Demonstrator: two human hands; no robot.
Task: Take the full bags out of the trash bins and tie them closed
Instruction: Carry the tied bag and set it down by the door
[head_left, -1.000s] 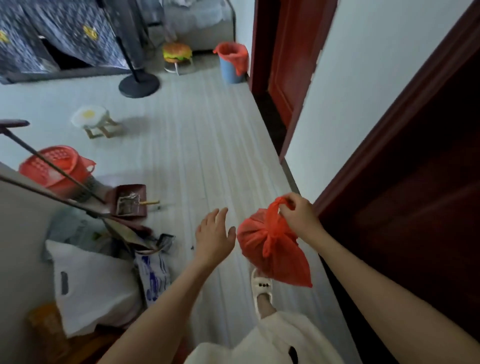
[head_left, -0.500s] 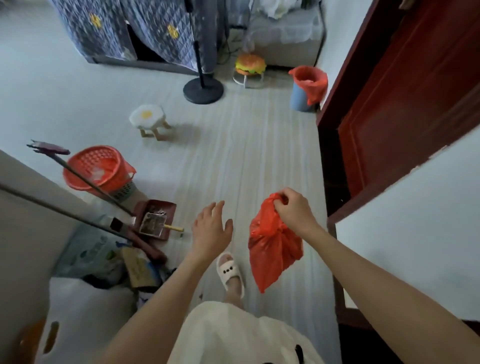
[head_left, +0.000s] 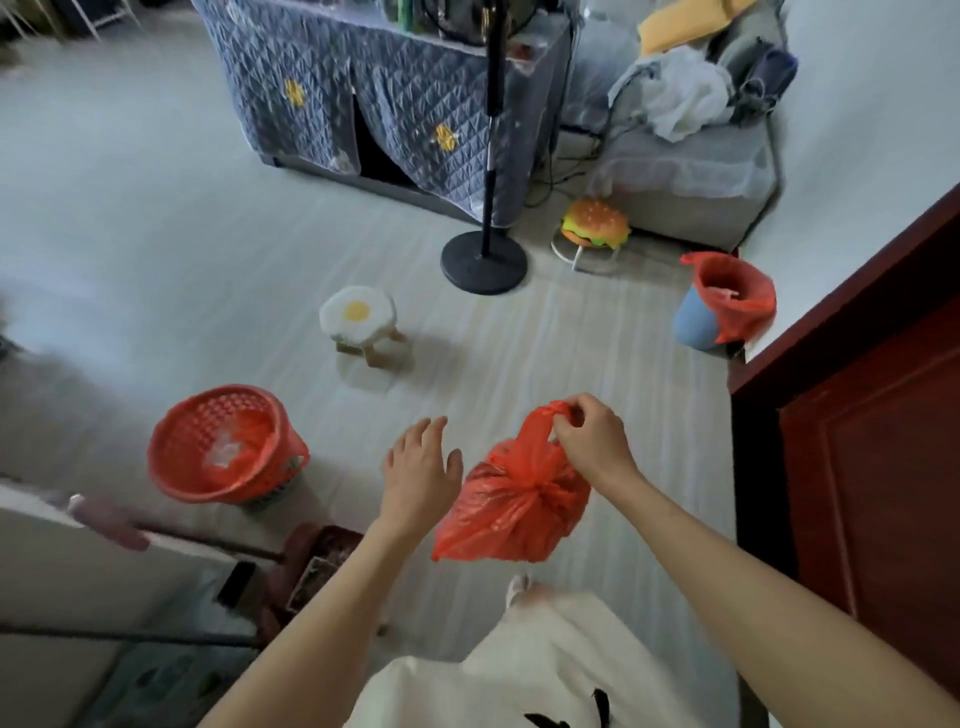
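A tied red trash bag (head_left: 511, 506) hangs in the air in front of me, and my right hand (head_left: 592, 444) grips it by its knotted top. My left hand (head_left: 421, 470) hovers just left of the bag with fingers spread, holding nothing. On the floor to the left stands a red mesh trash bin (head_left: 226, 447) with a little red plastic inside. Far right, by the wall, a blue bin (head_left: 696, 322) carries a red bag (head_left: 735, 293) draped over its rim.
A fried-egg stool (head_left: 358, 319), a fan stand base (head_left: 483, 262) and a burger stool (head_left: 595, 226) stand on the floor ahead. A quilted-cover table (head_left: 395, 98) and a sofa (head_left: 691, 171) lie beyond. A dark red door (head_left: 872, 467) is on the right; a dustpan (head_left: 311, 566) and broom handles lie lower left.
The view has swung left and lifted towards the room. My right hand still holds the bag, which has swung up; my left hand stays beside it.
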